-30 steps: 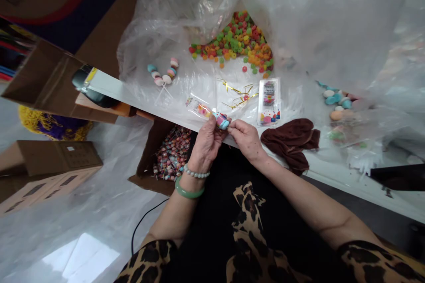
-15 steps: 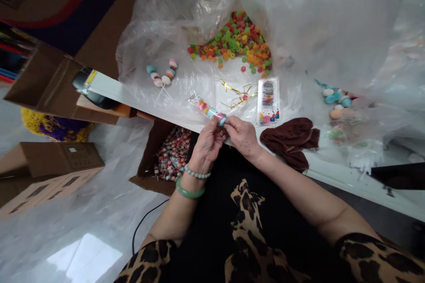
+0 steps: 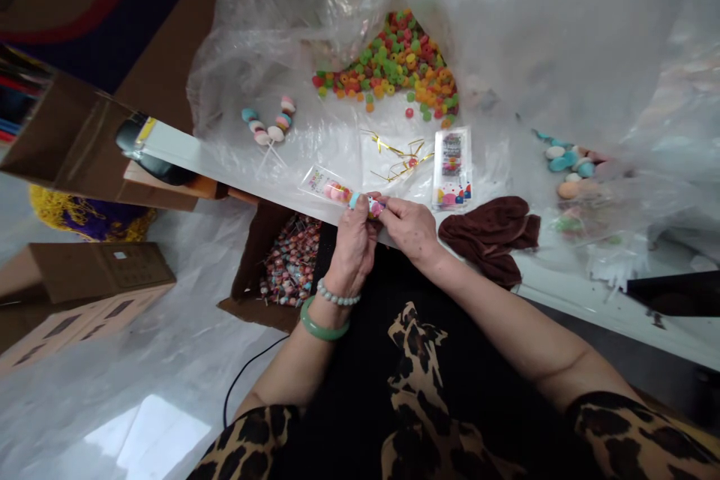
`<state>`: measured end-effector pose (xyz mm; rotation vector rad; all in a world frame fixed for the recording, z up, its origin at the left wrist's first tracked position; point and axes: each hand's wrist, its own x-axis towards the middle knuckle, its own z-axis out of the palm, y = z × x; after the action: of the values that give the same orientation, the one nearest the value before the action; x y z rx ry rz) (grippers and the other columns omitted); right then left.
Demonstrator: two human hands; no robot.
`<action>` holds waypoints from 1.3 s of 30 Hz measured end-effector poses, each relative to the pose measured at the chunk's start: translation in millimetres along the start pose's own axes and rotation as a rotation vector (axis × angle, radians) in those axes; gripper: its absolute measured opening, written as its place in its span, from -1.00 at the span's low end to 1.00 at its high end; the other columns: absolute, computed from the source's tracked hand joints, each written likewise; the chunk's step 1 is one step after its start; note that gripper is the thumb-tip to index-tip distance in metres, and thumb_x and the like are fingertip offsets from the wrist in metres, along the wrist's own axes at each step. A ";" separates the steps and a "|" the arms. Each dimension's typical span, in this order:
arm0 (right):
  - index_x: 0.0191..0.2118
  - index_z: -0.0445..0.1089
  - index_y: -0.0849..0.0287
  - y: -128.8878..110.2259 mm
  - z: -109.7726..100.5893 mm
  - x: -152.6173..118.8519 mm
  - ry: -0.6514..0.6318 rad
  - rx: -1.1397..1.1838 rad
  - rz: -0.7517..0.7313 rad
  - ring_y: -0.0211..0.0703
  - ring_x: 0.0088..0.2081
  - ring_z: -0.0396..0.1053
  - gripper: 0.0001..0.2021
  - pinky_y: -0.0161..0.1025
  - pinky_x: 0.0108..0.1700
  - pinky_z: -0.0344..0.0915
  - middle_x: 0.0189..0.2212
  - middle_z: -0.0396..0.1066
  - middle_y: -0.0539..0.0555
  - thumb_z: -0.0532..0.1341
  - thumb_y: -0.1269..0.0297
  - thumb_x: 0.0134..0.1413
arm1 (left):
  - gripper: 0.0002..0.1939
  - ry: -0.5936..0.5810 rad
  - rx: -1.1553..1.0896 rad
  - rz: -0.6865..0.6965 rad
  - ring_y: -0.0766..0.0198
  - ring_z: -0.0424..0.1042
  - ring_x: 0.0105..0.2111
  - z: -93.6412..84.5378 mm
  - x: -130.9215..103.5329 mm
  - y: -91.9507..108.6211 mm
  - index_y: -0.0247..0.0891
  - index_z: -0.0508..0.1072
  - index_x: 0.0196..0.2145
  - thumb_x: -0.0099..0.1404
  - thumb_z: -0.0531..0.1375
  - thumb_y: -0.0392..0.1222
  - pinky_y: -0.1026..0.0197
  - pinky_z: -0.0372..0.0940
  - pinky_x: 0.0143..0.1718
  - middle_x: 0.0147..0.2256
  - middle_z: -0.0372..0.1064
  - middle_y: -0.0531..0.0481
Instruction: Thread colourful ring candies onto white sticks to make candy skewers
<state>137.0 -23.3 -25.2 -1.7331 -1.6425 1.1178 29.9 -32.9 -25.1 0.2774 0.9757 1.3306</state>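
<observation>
Along the near edge of the worktop, left hand and right hand pinch a candy packet, likely light, slippery, squashable; hold its ends.

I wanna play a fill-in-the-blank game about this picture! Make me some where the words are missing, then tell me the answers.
1. The left hand and right hand both hold one ____ packet.
2. The green bangle is on the ____ arm.
3. The thin, shiny ties are ____ in colour.
4. The crumpled cloth near the right hand is ____.

Missing words: candy; left; gold; brown.
</observation>
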 end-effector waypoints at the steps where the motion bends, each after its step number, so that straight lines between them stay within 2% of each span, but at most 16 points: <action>1: -0.40 0.52 0.05 -1.1 0.0 -0.5 0.034 -0.053 -0.004 -0.16 -0.37 0.35 -0.70 -0.29 -0.38 0.09 -0.43 0.50 -0.01 0.15 0.01 0.12 | -0.74 -0.006 0.005 0.024 0.37 0.48 -0.32 0.5 -0.1 -3.1 -0.36 0.50 -0.30 0.21 0.29 -0.07 0.32 0.34 -0.12 -0.36 0.49 -0.03; 4: -0.35 0.52 0.04 -1.3 -3.0 -4.0 0.063 -0.011 -0.065 -0.15 -0.34 0.37 -0.72 -0.29 -0.35 0.13 -0.39 0.52 0.00 0.12 0.06 0.16 | -0.75 -0.005 -0.005 0.004 0.38 0.47 -0.33 0.7 2.4 -3.1 -0.36 0.50 -0.33 0.22 0.28 -0.07 0.33 0.33 -0.15 -0.37 0.49 -0.03; 7: -0.40 0.47 0.10 3.9 -9.7 -9.2 -0.073 0.160 -0.150 -0.21 -0.39 0.33 -0.79 -0.32 -0.32 0.16 -0.45 0.46 -0.04 0.13 0.19 0.13 | -0.69 0.031 -0.021 -0.094 0.32 0.49 -0.31 -2.6 6.7 8.1 -0.34 0.47 -0.33 0.24 0.25 0.01 0.27 0.34 -0.15 -0.38 0.48 -0.05; 10: -0.46 0.44 0.13 6.1 -11.7 -13.1 -0.148 0.137 -0.144 -0.25 -0.45 0.27 -0.84 -0.33 -0.35 0.14 -0.56 0.35 -0.08 0.14 0.30 0.06 | -0.64 0.055 -0.016 -0.125 0.22 0.51 -0.26 -5.7 7.3 16.2 -0.31 0.44 -0.30 0.21 0.25 0.09 0.17 0.36 -0.13 -0.35 0.49 -0.08; 12: -0.47 0.42 0.12 2.6 -6.5 -13.1 -0.106 0.133 -0.114 -0.24 -0.46 0.26 -0.84 -0.33 -0.36 0.13 -0.57 0.33 -0.07 0.13 0.31 0.05 | -0.63 0.050 0.017 -0.080 0.23 0.51 -0.27 -4.6 5.1 14.3 -0.32 0.44 -0.29 0.16 0.30 0.07 0.19 0.35 -0.15 -0.36 0.48 -0.06; 16: -0.44 0.40 0.12 -6.1 8.1 -9.1 -0.011 0.253 -0.130 -0.24 -0.43 0.27 -0.83 -0.32 -0.32 0.17 -0.52 0.34 -0.06 0.11 0.26 0.08 | -0.68 0.030 0.073 0.022 0.40 0.42 -0.41 1.1 -0.8 3.5 -0.35 0.46 -0.37 0.08 0.37 -0.03 0.35 0.30 -0.30 -0.44 0.42 0.04; 20: -0.43 0.41 0.15 0.4 3.3 -11.6 -0.085 0.401 -0.111 -0.24 -0.42 0.30 -0.82 -0.32 -0.30 0.21 -0.52 0.37 -0.06 0.12 0.22 0.07 | -0.65 0.015 0.129 -0.062 0.44 0.36 -0.51 -4.3 -2.8 5.2 -0.37 0.46 -0.41 -0.01 0.42 -0.06 0.36 0.27 -0.44 -0.47 0.41 0.05; 23: -0.39 0.45 0.14 9.0 -7.5 -16.5 -0.156 0.295 -0.175 -0.20 -0.32 0.36 -0.85 -0.28 -0.20 0.24 -0.44 0.43 -0.04 0.14 0.29 0.03 | -0.66 0.068 0.276 -0.045 0.41 0.37 -0.56 -12.2 -2.6 12.1 -0.39 0.46 -0.45 -0.08 0.45 -0.12 0.35 0.27 -0.50 -0.52 0.41 0.04; 26: -0.19 0.44 0.13 10.5 -10.9 -17.3 -0.058 0.165 -0.145 -0.20 -0.38 0.35 -0.76 -0.27 -0.22 0.25 -0.49 0.39 -0.06 0.13 0.37 0.00 | -0.68 0.068 0.322 -0.067 0.44 0.30 -0.66 -12.5 -2.1 14.7 -0.38 0.47 -0.42 -0.08 0.45 -0.16 0.39 0.17 -0.63 -0.63 0.33 0.10; 29: 0.07 0.31 0.12 6.1 -6.8 -14.3 0.032 0.060 -0.194 -0.20 -0.41 0.34 -0.59 -0.27 -0.24 0.26 -0.46 0.38 -0.06 0.10 0.42 0.06 | -0.72 -0.013 0.182 -0.227 0.49 0.19 -0.72 -5.9 -1.3 12.6 -0.37 0.44 -0.43 0.00 0.42 -0.16 0.42 0.07 -0.69 -0.70 0.20 0.17; 30: 0.06 0.32 0.12 4.8 -5.2 -13.6 0.043 0.019 -0.263 -0.19 -0.37 0.35 -0.61 -0.26 -0.21 0.26 -0.41 0.40 -0.02 0.07 0.43 0.09 | -0.73 -0.029 0.131 -0.270 0.51 0.16 -0.73 -3.8 -1.1 11.9 -0.36 0.41 -0.48 0.03 0.41 -0.16 0.43 0.07 -0.69 -0.71 0.15 0.19; 32: -0.07 0.39 0.13 3.8 -2.9 -14.1 0.057 -0.090 -0.419 -0.17 -0.29 0.35 -0.72 -0.27 -0.19 0.25 -0.34 0.41 0.05 0.03 0.44 0.17 | -0.74 -0.027 0.055 -0.317 0.54 0.13 -0.73 -1.8 -1.0 11.7 -0.35 0.38 -0.53 0.07 0.39 -0.19 0.44 0.09 -0.67 -0.71 0.12 0.19; 35: -0.27 0.41 0.17 6.0 -1.1 -20.0 0.089 -0.314 -0.572 -0.14 -0.31 0.30 -0.75 -0.27 -0.25 0.21 -0.36 0.37 0.11 -0.01 0.43 0.25 | -0.77 0.014 0.011 -0.350 0.51 0.23 -0.65 -3.2 -2.5 13.9 -0.35 0.47 -0.40 0.09 0.38 -0.15 0.43 0.16 -0.62 -0.63 0.22 0.15; 37: -0.28 0.41 0.19 7.7 -0.3 -25.8 0.118 -0.438 -0.627 -0.11 -0.34 0.28 -0.72 -0.24 -0.26 0.19 -0.40 0.35 0.13 -0.04 0.43 0.28 | -0.74 0.051 0.005 -0.325 0.48 0.29 -0.59 -4.5 -3.6 15.3 -0.35 0.50 -0.37 0.06 0.39 -0.13 0.41 0.21 -0.56 -0.58 0.29 0.12; 39: -0.27 0.41 0.19 7.1 -0.5 -31.2 0.104 -0.457 -0.671 -0.11 -0.33 0.28 -0.70 -0.23 -0.25 0.18 -0.41 0.35 0.13 -0.07 0.42 0.30 | -0.75 0.107 0.006 -0.253 0.48 0.30 -0.56 -4.4 -3.9 15.6 -0.37 0.47 -0.47 0.02 0.41 -0.15 0.41 0.23 -0.52 -0.57 0.31 0.10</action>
<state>143.5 -54.7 -23.8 -1.2604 -2.2832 0.3503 16.2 -33.7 -15.4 0.0844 1.0675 1.1199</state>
